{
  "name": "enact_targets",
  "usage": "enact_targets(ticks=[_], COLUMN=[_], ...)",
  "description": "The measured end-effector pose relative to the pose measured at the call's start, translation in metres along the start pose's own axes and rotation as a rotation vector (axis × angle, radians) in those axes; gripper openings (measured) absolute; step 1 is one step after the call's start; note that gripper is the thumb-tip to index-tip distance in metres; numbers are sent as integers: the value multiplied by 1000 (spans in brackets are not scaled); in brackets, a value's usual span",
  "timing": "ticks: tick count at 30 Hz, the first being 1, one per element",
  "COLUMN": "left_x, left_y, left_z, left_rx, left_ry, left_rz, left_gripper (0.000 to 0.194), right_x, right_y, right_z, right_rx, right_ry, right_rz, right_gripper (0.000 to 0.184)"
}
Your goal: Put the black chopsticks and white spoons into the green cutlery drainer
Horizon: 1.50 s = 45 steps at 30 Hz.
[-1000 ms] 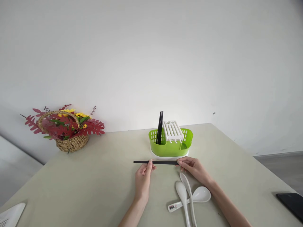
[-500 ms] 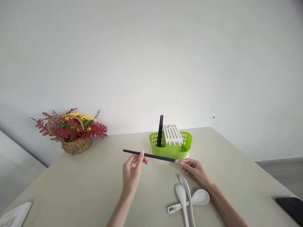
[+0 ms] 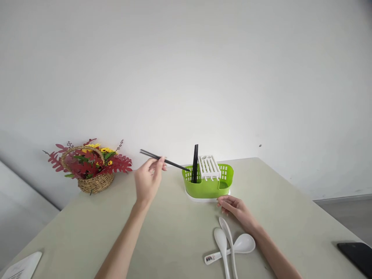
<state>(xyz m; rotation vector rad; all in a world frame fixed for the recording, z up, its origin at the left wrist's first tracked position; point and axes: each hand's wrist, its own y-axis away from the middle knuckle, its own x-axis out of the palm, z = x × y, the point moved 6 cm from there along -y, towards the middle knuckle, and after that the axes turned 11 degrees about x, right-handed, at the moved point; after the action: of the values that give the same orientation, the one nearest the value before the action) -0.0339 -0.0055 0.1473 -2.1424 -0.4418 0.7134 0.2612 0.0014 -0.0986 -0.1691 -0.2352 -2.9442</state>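
Note:
My left hand pinches a pair of black chopsticks, raised and slanting down to the right. Their lower tips overlap the left rim of a green utensil caddy; whether they touch it I cannot tell. More black chopsticks stand upright in the caddy's left compartment. A white slotted rack with hooks spans the caddy's middle. My right hand is beside the front right of the white base tray, fingers loosely bent and holding nothing visible. Below it lie white spoons, crossed over one another.
A wicker basket of red leaves and yellow flowers stands at the back left by the wall. A black phone lies at the right edge of the table. A white object is at the lower left corner.
My left hand has moved up and left with the chopsticks, whose right-hand ends now point at the caddy's left rim. My right hand stays by the caddy's front right.

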Motion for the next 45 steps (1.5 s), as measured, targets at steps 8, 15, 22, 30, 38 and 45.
enact_targets(ticks=[8,15,22,30,38,45], left_x=[94,132,137,108,101,127], left_y=[-21,-23,-23,6,103,192], left_z=[35,58,65,57,28,-5], left_rx=[2,12,62,77,-150,-77], left_ry=[-85,-135,-230,-182,212,149], left_rz=[552,664,565,330,449,851], left_gripper=[44,51,31,28,34,19], right_x=[-2,-2,-4,-4,-4,-4], right_y=[0,0,-2,0,1,2], right_z=[4,7,4,7,6,7], right_rx=[-14,-21,-27,-16,-9,-21], right_ry=[-49,-75,-95,-69,-68,-71], right_rz=[-2,-16,-7,-21,-22,-35], right_gripper=[52,52,48,52,48,48])
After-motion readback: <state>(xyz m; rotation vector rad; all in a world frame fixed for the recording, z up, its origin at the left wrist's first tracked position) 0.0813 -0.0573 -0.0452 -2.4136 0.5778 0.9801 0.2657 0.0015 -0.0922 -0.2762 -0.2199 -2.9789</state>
